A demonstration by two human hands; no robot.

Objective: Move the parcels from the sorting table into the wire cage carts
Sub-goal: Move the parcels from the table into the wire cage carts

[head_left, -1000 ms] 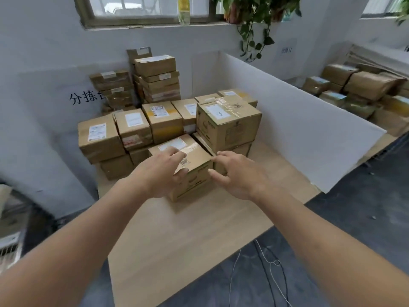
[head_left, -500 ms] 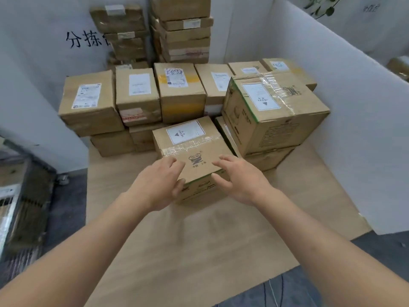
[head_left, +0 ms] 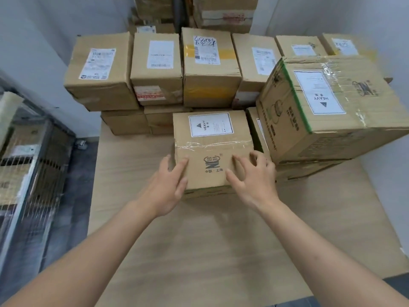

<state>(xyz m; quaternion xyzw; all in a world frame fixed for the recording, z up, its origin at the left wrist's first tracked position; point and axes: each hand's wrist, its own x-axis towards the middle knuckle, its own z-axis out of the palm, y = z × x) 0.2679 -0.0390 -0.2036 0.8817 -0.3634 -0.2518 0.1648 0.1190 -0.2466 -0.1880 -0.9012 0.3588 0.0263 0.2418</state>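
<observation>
Since the frame half a second earlier, both hands have been spread from the near top edge toward the side corners of the small brown cardboard parcel with a white HEAVY label (head_left: 211,151), and the camera has been brought closer and tilted further down.

Head view. The left hand (head_left: 169,187) is laid against the parcel's near left corner, at 9 o'clock of it, with fingers nearly straight and thumb on the top face. The right hand (head_left: 252,176) is set on the near right corner, at 3 o'clock, with fingers lightly bent over the top; nothing is yet clasped or lifted. The parcel rests on the pale wooden sorting table (head_left: 199,251), just in front of the stacked rows. A large taped brown carton with a green edge stripe (head_left: 327,107) stands just beside it at 2 o'clock. A grey wire cage cart (head_left: 33,165) is seen at 9 o'clock of the table, apparently already holding boxes.

Technique, as judged: given the HEAVY label, the palms should be pressed on opposite sides low down, and the parcel drawn clear of the large carton before it is raised.

Count: two hands; one parcel being handled; one cart visible; six labelled boxes in the upper row behind, with more stacked beyond and beneath, their number not determinable.
</observation>
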